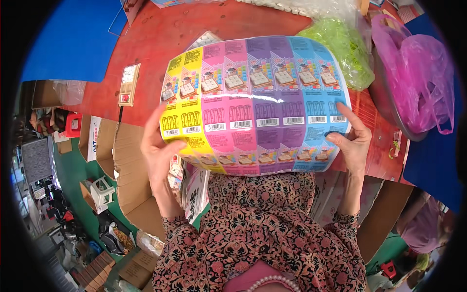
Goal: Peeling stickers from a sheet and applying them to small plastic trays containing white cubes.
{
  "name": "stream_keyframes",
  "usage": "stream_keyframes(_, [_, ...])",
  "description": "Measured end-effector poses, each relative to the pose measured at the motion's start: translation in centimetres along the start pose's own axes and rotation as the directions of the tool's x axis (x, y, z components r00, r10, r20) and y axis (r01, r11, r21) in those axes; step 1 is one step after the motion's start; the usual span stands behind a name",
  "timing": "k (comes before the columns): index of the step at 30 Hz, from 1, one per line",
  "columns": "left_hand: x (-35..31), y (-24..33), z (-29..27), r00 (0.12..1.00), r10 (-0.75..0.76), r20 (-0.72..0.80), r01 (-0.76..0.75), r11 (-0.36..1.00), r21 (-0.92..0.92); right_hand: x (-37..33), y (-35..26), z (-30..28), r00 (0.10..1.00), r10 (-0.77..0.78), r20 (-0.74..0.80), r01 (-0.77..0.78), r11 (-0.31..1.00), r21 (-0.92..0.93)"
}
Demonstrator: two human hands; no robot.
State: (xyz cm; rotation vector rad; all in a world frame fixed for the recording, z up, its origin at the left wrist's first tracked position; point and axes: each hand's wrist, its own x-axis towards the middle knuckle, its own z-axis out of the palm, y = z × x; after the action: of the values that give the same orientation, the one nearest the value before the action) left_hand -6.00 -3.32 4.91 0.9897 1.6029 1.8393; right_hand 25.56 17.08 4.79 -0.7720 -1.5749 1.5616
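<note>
Between my two hands I hold a wide, glossy printed sheet [243, 109], bowed into a curve. Yellow, pink, purple and blue columns run across it, each with repeated pictures and barcodes. My left hand [163, 146] grips the yellow edge, thumb on the printed face. At the blue edge my right hand [355, 138] does the same, thumb on the front and a finger reaching over the face. Other fingers of both hands are partly hidden behind the sheet. Its lower edge hangs over my lap, in front of the red table [151, 46].
A small filled tray [128, 85] lies left on the table. Behind the sheet, another tray of white pieces [206, 39] peeks out. At right are a bag of green material [340, 51] and a purple plastic bag [413, 73]. Cardboard boxes [136, 168] stand at left below the tabletop.
</note>
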Motion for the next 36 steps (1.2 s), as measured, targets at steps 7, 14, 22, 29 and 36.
stream_keyframes(7, [-1.2, 1.0, -0.9, 0.999, 0.042, 0.000, -0.041, 0.985, 0.165, 0.5, -0.7, -0.3, 0.998, -0.033, -0.045, 0.031, 0.999, -0.036])
stream_keyframes(14, [-1.4, 3.2, 0.3, 0.994, 0.102, -0.039, -0.098, 0.992, 0.083, 0.4, -1.8, -0.4, 0.996, -0.083, -0.030, 0.080, 0.992, -0.101])
stream_keyframes(22, [-0.8, 4.3, 0.5, 0.974, 0.219, 0.059, -0.225, 0.910, 0.349, -0.3, -2.4, -1.4, 0.978, -0.195, -0.073, 0.143, 0.883, -0.447])
stream_keyframes(29, [0.1, 4.6, 0.7, 0.948, 0.316, 0.046, -0.314, 0.899, 0.305, 0.1, -3.6, -1.4, 0.986, -0.167, 0.001, 0.135, 0.791, -0.597])
stream_keyframes(36, [1.0, 5.1, 1.9, 0.926, 0.352, 0.136, -0.375, 0.894, 0.246, 0.3, -5.9, 4.0, 0.919, -0.304, 0.250, 0.369, 0.439, -0.820])
